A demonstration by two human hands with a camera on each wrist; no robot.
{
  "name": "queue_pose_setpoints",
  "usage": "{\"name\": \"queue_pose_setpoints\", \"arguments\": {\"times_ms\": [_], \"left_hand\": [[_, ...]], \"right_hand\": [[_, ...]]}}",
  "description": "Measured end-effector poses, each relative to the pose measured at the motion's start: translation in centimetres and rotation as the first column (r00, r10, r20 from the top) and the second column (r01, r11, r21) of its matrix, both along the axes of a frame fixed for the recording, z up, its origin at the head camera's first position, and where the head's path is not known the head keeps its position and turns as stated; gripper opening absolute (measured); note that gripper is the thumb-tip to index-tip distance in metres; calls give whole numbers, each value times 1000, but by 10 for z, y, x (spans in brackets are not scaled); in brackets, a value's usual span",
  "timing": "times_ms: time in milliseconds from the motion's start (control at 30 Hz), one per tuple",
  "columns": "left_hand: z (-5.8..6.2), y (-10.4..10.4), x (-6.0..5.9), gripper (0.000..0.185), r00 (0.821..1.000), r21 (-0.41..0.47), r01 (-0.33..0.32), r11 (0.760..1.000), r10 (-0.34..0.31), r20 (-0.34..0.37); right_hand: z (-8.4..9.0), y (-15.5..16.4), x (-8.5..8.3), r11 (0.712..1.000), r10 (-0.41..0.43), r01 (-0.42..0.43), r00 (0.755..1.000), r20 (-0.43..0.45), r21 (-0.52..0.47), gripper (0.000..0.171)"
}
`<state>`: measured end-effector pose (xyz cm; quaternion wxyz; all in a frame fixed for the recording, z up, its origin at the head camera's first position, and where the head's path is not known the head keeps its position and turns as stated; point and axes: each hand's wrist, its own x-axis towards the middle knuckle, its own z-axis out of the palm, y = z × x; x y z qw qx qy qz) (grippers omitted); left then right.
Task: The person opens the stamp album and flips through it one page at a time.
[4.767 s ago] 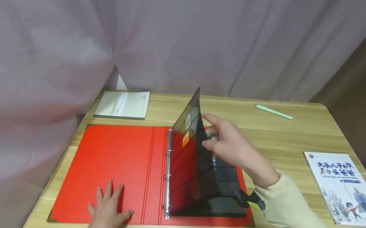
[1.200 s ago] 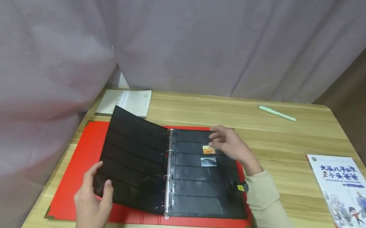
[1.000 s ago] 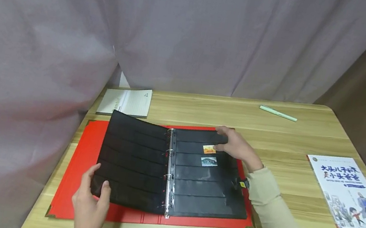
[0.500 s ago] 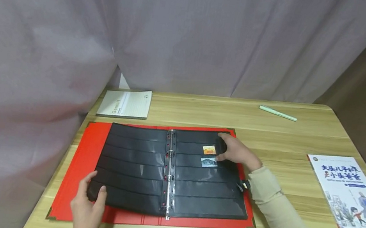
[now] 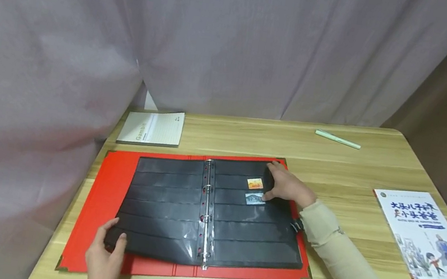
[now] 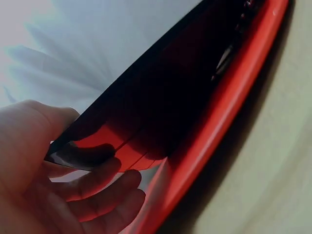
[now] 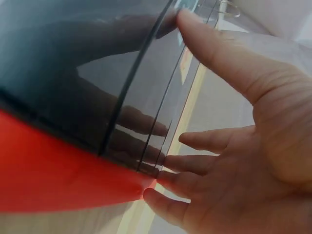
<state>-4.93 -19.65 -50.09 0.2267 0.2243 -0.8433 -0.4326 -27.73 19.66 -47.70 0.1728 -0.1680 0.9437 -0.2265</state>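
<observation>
Red binder (image 5: 106, 199) lies open and flat on the counter (image 5: 332, 165), spread wide from my left to my right, its ring spine (image 5: 205, 214) running from the near edge away from me toward the curtain (image 5: 221, 38). Black pocket pages lie on both sides of the rings. My left grip (image 5: 104, 256) has hold of the near outer corner of the left page (image 5: 161, 207), thumb on top and fingers underneath; the wrist view shows that corner lifted a little off the red cover with my fingers (image 6: 102, 185) curled below it. My right grip (image 5: 286, 185) rests loosely spread on the far outer part of the right page (image 5: 253, 231), fingers relaxed and grasping nothing, thumb (image 7: 209, 44) laid on the glossy pocket. Just beside my right fingertips sit two stamps in the pockets, an orange one (image 5: 255, 183) and a grey-blue one (image 5: 255, 198) nearer to me. A notepad (image 5: 151, 127) lies beyond the binder's left half, a green pen (image 5: 338, 139) sits far off on the right, and a picture book (image 5: 426, 232) lies well apart at my right
</observation>
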Motion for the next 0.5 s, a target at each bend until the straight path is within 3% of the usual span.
{"name": "queue_pose_setpoints", "arguments": {"times_ms": [300,500], "left_hand": [[-5,-3,1,38,999,-37,-6,999,7,38],[0,-4,3,45,982,-95,102,990,-86,166]], "right_hand": [[-6,10,-1,1000,-14,13,999,-43,-21,112],[-9,11,-3,999,-18,15,994,-106,-28,115]]}}
